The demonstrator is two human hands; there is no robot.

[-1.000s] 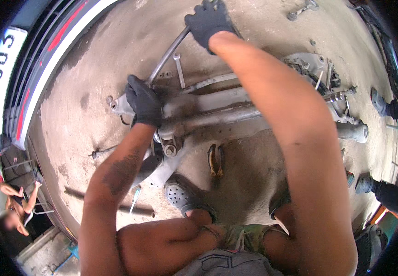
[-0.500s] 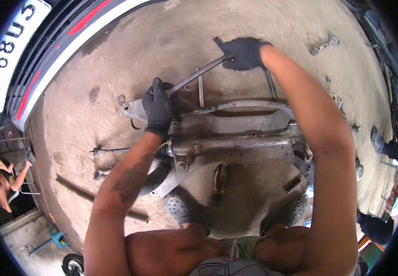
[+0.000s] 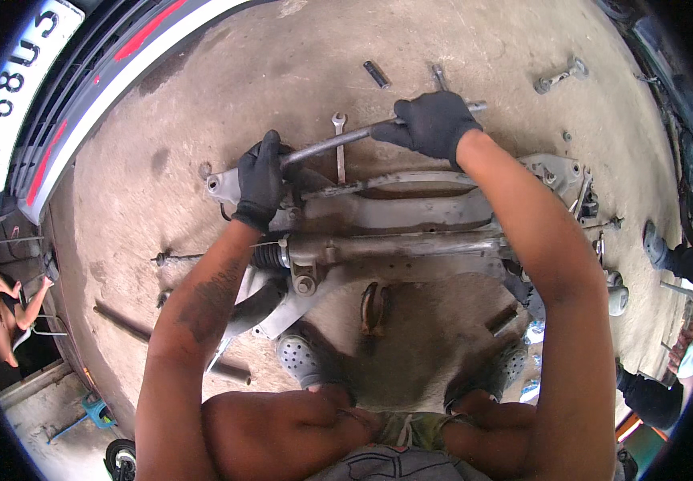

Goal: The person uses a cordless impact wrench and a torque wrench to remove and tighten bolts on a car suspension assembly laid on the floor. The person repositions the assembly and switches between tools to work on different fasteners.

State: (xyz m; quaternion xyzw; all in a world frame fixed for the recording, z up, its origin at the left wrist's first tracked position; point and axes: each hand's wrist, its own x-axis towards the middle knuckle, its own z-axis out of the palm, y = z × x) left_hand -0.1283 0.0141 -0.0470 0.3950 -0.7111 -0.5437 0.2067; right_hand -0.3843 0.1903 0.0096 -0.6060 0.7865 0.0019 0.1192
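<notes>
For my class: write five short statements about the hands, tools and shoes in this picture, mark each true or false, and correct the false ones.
1. The left hand and the right hand both wear dark gloves. True.
2. The right hand is empty. False: it grips a metal bar.
3. A wrench lies on the floor, and the bar crosses above it in the picture. True.
4. The short black cylinder is held in the left hand. False: it lies on the floor, beyond the hands.
5. The person's shoes are solid red boots. False: they are grey clogs with holes.
</notes>
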